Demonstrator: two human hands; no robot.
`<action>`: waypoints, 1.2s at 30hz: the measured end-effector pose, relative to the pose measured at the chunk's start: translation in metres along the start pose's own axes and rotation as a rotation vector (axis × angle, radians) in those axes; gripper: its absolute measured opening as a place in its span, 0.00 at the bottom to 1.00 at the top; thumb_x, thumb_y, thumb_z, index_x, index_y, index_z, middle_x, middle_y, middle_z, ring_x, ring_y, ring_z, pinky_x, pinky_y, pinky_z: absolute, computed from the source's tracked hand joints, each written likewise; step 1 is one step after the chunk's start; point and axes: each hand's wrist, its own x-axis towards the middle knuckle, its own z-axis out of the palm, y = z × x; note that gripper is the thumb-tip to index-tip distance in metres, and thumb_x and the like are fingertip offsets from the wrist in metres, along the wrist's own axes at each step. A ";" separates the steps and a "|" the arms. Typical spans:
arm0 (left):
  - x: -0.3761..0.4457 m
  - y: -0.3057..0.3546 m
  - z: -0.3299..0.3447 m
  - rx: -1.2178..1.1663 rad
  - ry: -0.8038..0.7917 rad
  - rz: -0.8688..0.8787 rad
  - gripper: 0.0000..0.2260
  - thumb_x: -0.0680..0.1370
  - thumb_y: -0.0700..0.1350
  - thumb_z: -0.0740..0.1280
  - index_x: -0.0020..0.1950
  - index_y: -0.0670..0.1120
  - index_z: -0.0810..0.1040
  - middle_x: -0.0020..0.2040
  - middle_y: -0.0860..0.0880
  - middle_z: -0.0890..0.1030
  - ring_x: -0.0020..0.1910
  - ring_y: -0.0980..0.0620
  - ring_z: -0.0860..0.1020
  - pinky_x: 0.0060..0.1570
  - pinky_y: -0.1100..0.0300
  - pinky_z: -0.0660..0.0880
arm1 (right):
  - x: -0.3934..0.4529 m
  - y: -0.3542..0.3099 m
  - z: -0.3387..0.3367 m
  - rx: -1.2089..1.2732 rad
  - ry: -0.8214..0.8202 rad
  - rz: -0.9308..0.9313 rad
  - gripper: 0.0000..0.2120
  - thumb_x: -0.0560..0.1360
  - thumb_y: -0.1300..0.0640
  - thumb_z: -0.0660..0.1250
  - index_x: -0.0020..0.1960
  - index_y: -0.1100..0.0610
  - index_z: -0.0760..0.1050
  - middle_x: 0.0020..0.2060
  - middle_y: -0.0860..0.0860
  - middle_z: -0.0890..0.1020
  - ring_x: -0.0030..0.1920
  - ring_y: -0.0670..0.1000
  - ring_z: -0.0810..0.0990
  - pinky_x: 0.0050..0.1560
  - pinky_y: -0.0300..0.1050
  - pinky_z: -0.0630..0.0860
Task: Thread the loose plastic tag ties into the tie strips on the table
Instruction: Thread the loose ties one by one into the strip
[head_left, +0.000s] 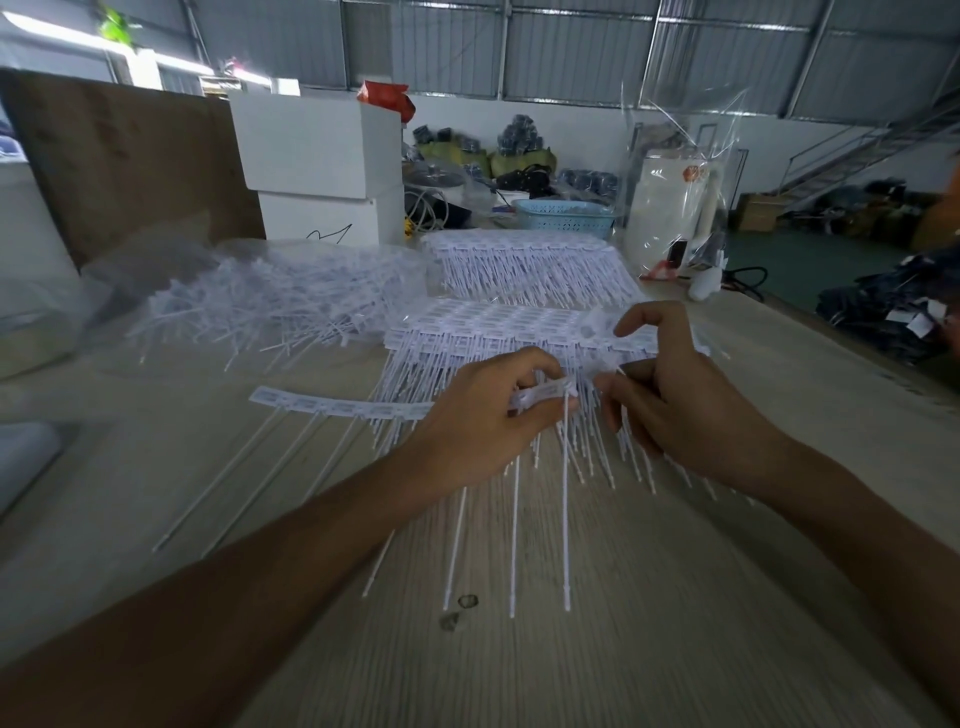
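The table (649, 597) carries a big loose heap of tag ties (270, 306) far left and finished tie strips (519, 322) stacked ahead. My working strip (343, 406) lies across the front. My left hand (483, 421) pinches its right end; my right hand (670, 384) curls beside it, its hold unclear. I judge I'm mid-threading: next, seat a tie (566, 499) in the last slot.

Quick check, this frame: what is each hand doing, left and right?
Left hand: grips the end of a tie strip.
Right hand: fingers curled near the strip end; whether it pinches anything cannot be told.
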 end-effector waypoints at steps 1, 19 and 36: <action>0.000 0.000 -0.001 -0.004 0.001 -0.004 0.10 0.78 0.53 0.71 0.57 0.52 0.79 0.40 0.54 0.80 0.35 0.55 0.80 0.36 0.57 0.74 | 0.000 0.001 0.001 0.011 -0.011 0.007 0.18 0.82 0.59 0.63 0.62 0.45 0.56 0.32 0.53 0.82 0.20 0.52 0.71 0.22 0.40 0.68; 0.002 0.006 -0.002 0.018 0.011 0.108 0.02 0.78 0.41 0.71 0.50 0.45 0.83 0.41 0.53 0.81 0.38 0.55 0.78 0.38 0.54 0.73 | -0.003 -0.014 0.009 0.298 -0.128 0.076 0.13 0.85 0.56 0.55 0.54 0.53 0.78 0.29 0.57 0.75 0.25 0.50 0.68 0.26 0.40 0.65; -0.001 0.004 -0.004 0.024 0.026 0.059 0.01 0.78 0.40 0.71 0.48 0.46 0.82 0.38 0.52 0.81 0.32 0.56 0.76 0.30 0.65 0.69 | -0.004 -0.004 0.011 0.170 -0.172 0.141 0.16 0.77 0.42 0.61 0.61 0.47 0.72 0.23 0.47 0.73 0.24 0.45 0.68 0.28 0.38 0.66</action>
